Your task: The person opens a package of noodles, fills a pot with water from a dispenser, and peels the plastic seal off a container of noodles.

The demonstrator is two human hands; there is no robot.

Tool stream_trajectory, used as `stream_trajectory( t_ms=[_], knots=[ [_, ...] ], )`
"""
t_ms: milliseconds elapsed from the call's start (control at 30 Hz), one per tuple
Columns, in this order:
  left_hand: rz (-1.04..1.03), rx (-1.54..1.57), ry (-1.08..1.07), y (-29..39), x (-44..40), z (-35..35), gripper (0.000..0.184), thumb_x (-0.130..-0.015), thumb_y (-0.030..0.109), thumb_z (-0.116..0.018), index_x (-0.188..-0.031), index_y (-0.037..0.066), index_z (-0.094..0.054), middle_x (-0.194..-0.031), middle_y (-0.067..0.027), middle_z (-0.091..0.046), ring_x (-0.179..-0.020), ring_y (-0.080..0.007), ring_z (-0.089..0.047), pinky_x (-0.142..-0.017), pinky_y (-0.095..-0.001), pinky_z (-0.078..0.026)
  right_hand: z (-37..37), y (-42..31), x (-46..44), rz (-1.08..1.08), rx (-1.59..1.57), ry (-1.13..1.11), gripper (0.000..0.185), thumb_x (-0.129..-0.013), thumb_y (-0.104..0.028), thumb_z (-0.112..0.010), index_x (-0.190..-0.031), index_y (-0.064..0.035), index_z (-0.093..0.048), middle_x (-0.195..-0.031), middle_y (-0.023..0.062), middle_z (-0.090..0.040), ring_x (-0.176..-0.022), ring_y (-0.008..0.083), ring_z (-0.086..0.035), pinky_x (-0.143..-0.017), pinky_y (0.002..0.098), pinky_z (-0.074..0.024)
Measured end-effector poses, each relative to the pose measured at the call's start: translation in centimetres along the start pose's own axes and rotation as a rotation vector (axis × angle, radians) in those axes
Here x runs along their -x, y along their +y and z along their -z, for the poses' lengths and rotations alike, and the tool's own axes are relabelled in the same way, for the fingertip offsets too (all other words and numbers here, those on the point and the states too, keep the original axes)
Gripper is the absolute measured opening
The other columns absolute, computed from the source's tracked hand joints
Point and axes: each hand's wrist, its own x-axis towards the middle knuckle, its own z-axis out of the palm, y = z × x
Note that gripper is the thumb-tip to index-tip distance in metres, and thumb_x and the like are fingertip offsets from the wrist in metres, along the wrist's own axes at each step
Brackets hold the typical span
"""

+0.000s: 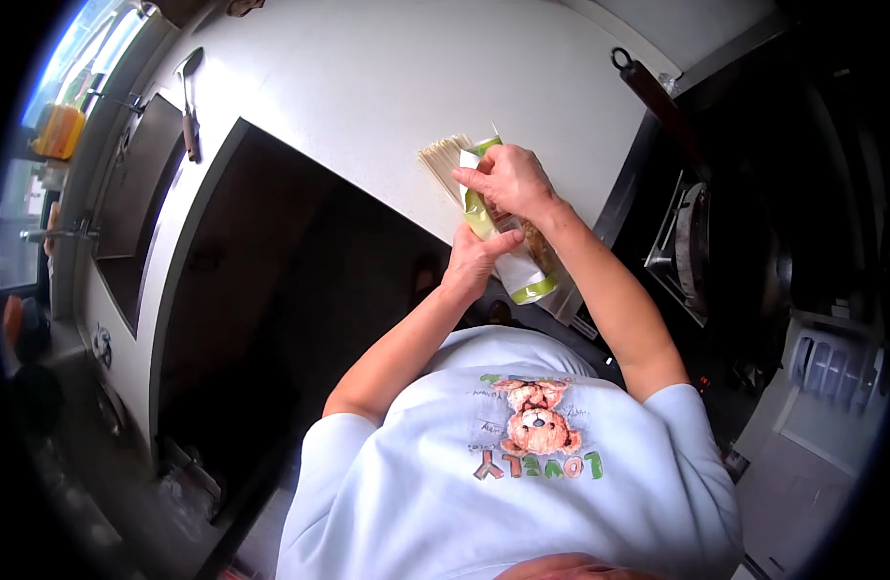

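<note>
1 spatula (189, 130) lies apart from the packet (518, 269).

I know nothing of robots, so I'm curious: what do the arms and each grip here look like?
They are a person's. The left grip and right grip wear no gloves. The left forearm and right forearm are bare, with no cables visible. The T-shirt has short, pale blue sleeves.

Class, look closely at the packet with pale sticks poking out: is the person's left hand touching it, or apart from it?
Touching. The head view shows the left hand gripping the packet, its thumb laid across the front.
</note>
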Motion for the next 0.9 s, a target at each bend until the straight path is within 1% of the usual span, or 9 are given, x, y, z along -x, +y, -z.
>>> stream_trajectory(
  t_ms=[133, 333, 500, 567, 667, 700, 767, 867, 900],
  knots=[
    [0.053, -0.026, -0.079, 3.0, -1.9, 1.7, 0.057, -0.076, 0.01, -0.074, -0.123, 0.001, -0.044, -0.109, -0.0067, -0.057, -0.099, -0.0189, -0.056, -0.09, -0.0334, -0.044, -0.7, -2.0, -3.2, -0.248, -0.169, -0.087, 0.02, -0.081, -0.014, -0.058, -0.069, 0.0015, -0.056, -0.057, 0.0045, -0.057, -0.045, 0.0085, -0.051, -0.042, 0.0243, -0.0426],
    [0.429, -0.288, -0.195, 7.0, -3.4, 5.4, 0.052, -0.081, 0.015, -0.07, -0.122, -0.005, -0.046, -0.105, -0.0091, -0.06, -0.095, -0.0168, -0.058, -0.087, -0.0313, -0.046, -0.6, -0.9, -2.6, -0.198, -0.453, -0.004, 0.014, -0.082, -0.009, -0.057, -0.071, -0.0013, -0.052, -0.058, -0.0005, -0.052, -0.049, 0.0046, -0.046, -0.044, 0.0221, -0.0382],
    [0.63, -0.617, -0.302, 12.2, -4.8, 8.4, 0.042, -0.083, 0.013, -0.067, -0.117, -0.007, -0.053, -0.093, -0.0106, -0.064, -0.08, -0.0154, -0.063, -0.071, -0.0265, -0.052, -0.2, -0.3, -1.0, -0.194, -0.525, 0.002, 0.013, -0.083, -0.008, -0.058, -0.072, -0.0022, -0.054, -0.062, -0.0016, -0.052, -0.054, 0.0037, -0.048, -0.05, 0.0213, -0.0407],
    [0.557, -0.698, -0.299, 14.4, -6.0, 9.6, 0.029, -0.085, 0.011, -0.065, -0.108, -0.004, -0.06, -0.086, -0.0088, -0.065, -0.077, -0.0126, -0.062, -0.067, -0.0247, -0.052, -0.4, 0.2, -0.9, -0.187, -0.594, 0.0, 0.012, -0.083, -0.007, -0.058, -0.072, -0.0025, -0.054, -0.062, -0.0021, -0.052, -0.055, 0.0033, -0.048, -0.051, 0.0212, -0.0411],
    [0.067, -0.89, -0.223, 15.8, -8.7, 10.0, 0.015, -0.086, 0.008, -0.059, -0.096, 0.0, -0.066, -0.076, -0.005, -0.064, -0.064, -0.0122, -0.06, -0.061, -0.0252, -0.05, -0.4, 0.2, -0.5, -0.194, -0.734, 0.003, 0.012, -0.082, -0.007, -0.058, -0.071, -0.0027, -0.055, -0.06, -0.0027, -0.052, -0.055, 0.0028, -0.048, -0.05, 0.0216, -0.0406],
    [-0.108, -1.199, -0.217, 17.7, -9.3, 8.0, 0.016, -0.082, 0.008, -0.061, -0.096, 0.006, -0.067, -0.081, -0.0066, -0.064, -0.068, -0.0188, -0.061, -0.065, -0.0291, -0.051, -0.1, 0.1, -0.4, -0.206, -0.775, -0.007, 0.012, -0.082, -0.007, -0.058, -0.071, -0.0031, -0.055, -0.061, -0.0029, -0.053, -0.055, 0.003, -0.048, -0.051, 0.0214, -0.0417],
    [-0.362, -1.384, -0.293, 18.3, -11.6, 7.0, 0.019, -0.078, 0.01, -0.063, -0.095, 0.013, -0.069, -0.089, -0.0068, -0.064, -0.083, -0.0251, -0.06, -0.075, -0.034, -0.05, 0.2, 0.2, -0.8, -0.238, -0.826, -0.031, 0.011, -0.082, -0.008, -0.058, -0.072, -0.0036, -0.057, -0.061, -0.0029, -0.053, -0.055, 0.0035, -0.05, -0.052, 0.0211, -0.0437],
    [-0.482, -1.536, -0.464, 16.2, -15.4, 6.6, 0.019, -0.076, 0.014, -0.063, -0.094, 0.017, -0.07, -0.096, -0.0044, -0.063, -0.096, -0.0255, -0.056, -0.084, -0.0366, -0.048, 0.7, 1.2, -0.9, -0.269, -0.869, -0.065, 0.008, -0.082, -0.009, -0.059, -0.076, -0.0038, -0.06, -0.065, -0.0026, -0.056, -0.055, 0.0036, -0.051, -0.055, 0.0209, -0.0455],
    [-0.416, -1.586, -0.506, 15.7, -16.2, 6.2, 0.019, -0.076, 0.015, -0.063, -0.094, 0.017, -0.07, -0.097, -0.0044, -0.063, -0.098, -0.0252, -0.055, -0.085, -0.036, -0.048, 1.0, 1.3, -1.0, -0.281, -0.887, -0.067, 0.008, -0.082, -0.009, -0.059, -0.076, -0.0041, -0.06, -0.066, -0.0028, -0.057, -0.055, 0.0036, -0.051, -0.055, 0.0208, -0.0456]
  ],
)
